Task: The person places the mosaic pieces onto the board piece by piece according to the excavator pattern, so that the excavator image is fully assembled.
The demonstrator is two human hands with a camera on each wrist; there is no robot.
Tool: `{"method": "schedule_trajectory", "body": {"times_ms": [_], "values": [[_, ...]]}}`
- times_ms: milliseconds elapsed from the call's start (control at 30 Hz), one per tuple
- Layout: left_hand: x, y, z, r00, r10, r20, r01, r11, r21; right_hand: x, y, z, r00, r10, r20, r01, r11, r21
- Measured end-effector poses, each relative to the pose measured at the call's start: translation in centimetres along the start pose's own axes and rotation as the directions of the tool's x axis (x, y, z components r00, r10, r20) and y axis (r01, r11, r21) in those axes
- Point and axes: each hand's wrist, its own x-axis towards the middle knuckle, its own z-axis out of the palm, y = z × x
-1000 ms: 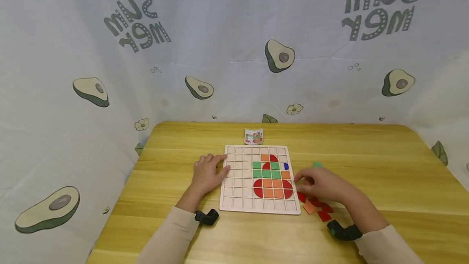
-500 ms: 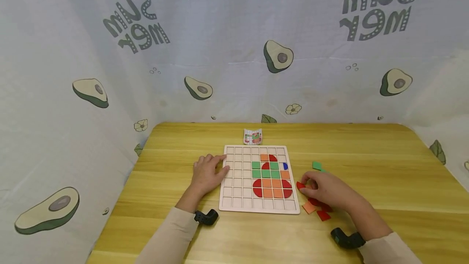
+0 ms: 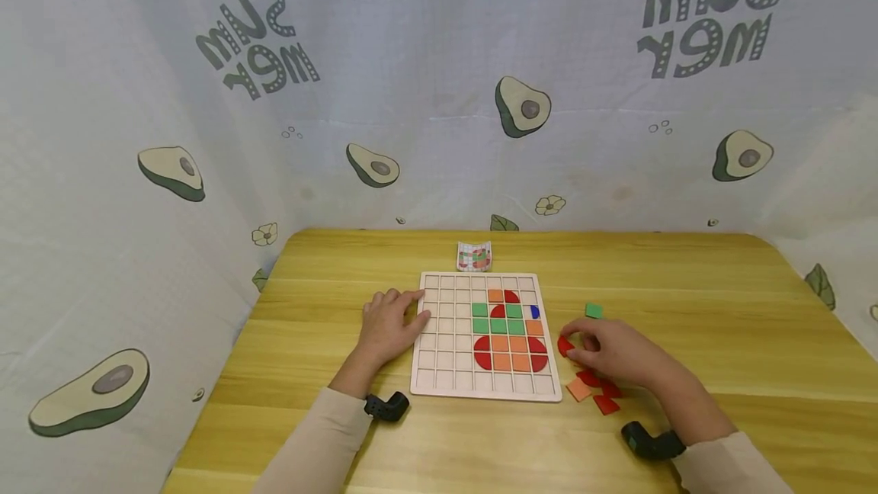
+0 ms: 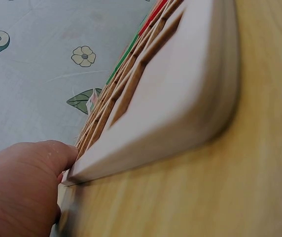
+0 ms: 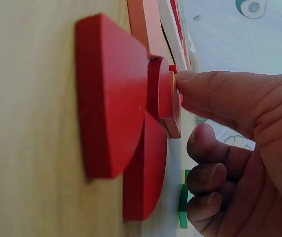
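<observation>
Out on the table point(image 3: 480, 448), the board point(image 3: 446, 359) sits part-filled, loose tiles point(image 3: 607, 404) remaining alongside, as the left grip point(image 3: 391, 325) rests spread at its edge and the right grip point(image 3: 615, 352) pinches a red tile point(image 3: 565, 346) nearby.

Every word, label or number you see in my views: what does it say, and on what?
"sum mer", mirrored, on the cloth backdrop, upper left.
"sum mer", mirrored, again on its upper right.
Small card: any text too small to read.
No readable text on the board.
</observation>
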Motion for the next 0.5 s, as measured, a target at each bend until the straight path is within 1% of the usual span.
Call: {"method": "schedule_trajectory", "body": {"times_ms": [100,333,500], "values": [[0.00,-0.01,0.05,1.000,-0.004,0.002,0.004,1.000,0.001,0.11,-0.14,0.00,1.000,0.004,0.001,-0.004,1.000,0.000],[0.05,-0.04,0.14,1.000,-0.006,-0.002,0.006,1.000,0.009,0.40,-0.29,0.29,1.000,-0.014,0.017,0.013,1.000,0.025],[-0.01,-0.02,0.08,1.000,-0.005,-0.003,0.006,1.000,0.014,0.48,-0.31,0.44,1.000,-0.026,0.010,0.026,0.999,0.037]]}}
